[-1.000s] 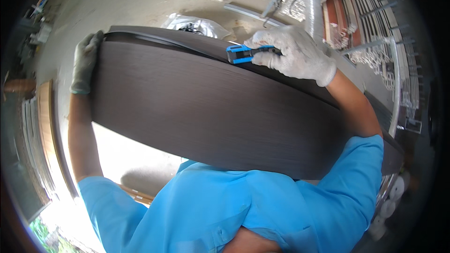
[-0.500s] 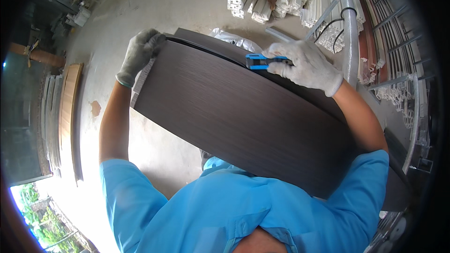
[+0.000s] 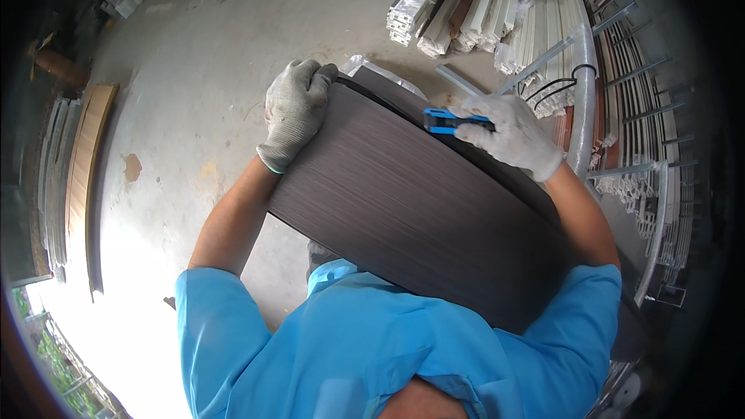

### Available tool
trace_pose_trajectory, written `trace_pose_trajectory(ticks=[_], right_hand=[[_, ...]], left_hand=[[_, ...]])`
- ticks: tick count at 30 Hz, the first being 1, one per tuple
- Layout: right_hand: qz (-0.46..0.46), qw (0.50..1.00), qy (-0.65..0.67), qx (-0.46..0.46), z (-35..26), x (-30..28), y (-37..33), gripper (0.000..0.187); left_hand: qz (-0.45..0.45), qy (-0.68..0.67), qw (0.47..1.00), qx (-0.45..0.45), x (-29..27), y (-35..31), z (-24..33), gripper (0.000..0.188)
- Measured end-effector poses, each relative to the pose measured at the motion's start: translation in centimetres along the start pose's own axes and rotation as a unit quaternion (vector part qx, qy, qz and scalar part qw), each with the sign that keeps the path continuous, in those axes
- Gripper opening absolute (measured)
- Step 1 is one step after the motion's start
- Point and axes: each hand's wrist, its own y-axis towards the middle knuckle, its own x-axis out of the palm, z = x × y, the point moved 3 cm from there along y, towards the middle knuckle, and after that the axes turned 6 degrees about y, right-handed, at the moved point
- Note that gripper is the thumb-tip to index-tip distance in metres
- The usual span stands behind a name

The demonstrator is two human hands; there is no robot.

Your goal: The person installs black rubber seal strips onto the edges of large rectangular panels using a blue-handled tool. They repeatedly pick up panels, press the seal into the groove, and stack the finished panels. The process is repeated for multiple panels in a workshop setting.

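Note:
A long dark brown wood-grain panel (image 3: 419,194) lies slanted across in front of me, its near side close to my blue shirt. My left hand (image 3: 299,109), in a grey-white knit glove, is closed over the panel's far left corner. In my right hand (image 3: 516,136), gloved alike, is a small blue-and-black hand tool (image 3: 446,120), shaped like an edge trimmer. The tool rests at the panel's far long edge, beside a dark gap. Beyond that gap a second dark panel (image 3: 396,93) shows in part. The tool's underside is hidden.
Bundles of white and brown profiles (image 3: 466,12) lie on the floor at the far right. Beside them stand a metal rack (image 3: 621,109) and a plastic-wrapped tube (image 3: 583,109). Wooden boards (image 3: 87,178) lean at the left. Crumpled clear plastic (image 3: 365,66) lies beyond the panel.
In the picture, my left hand and the panel's left end have shifted to the right, and the panel slants more steeply. My right hand and the tool are slightly farther right and lower.

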Motion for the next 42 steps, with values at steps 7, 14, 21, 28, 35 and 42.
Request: trace_pose_trajectory(ticks=[7,14,21,28,35,42], right_hand=[[0.016,0.999,-0.01,-0.031,0.9,4.2,8.1,0.035],[-0.01,0.999,-0.033,-0.011,0.4,1.9,4.5,0.032],[-0.032,0.998,-0.042,-0.019,-0.3,3.2,8.2,0.026],[-0.003,0.999,-0.034,-0.028,-0.8,3.6,8.1,0.03],[-0.029,0.999,-0.03,-0.017,-1.0,3.4,8.8,0.031],[0.001,0.998,-0.063,-0.018,-0.5,4.3,11.0,0.037]], left_hand=[[0.008,0.003,1.0,0.021,0.3,0.2,-0.7,0.028],[-0.063,-0.073,0.995,0.023,-0.2,1.2,-1.7,0.028],[-0.116,-0.23,0.966,-0.04,0.3,1.5,-2.5,0.029],[-0.143,-0.281,0.946,-0.069,0.0,1.2,-2.3,0.028],[-0.162,-0.35,0.92,-0.071,0.3,1.3,-3.0,0.028],[-0.193,-0.346,0.918,-0.029,0.3,1.7,-3.0,0.032]])
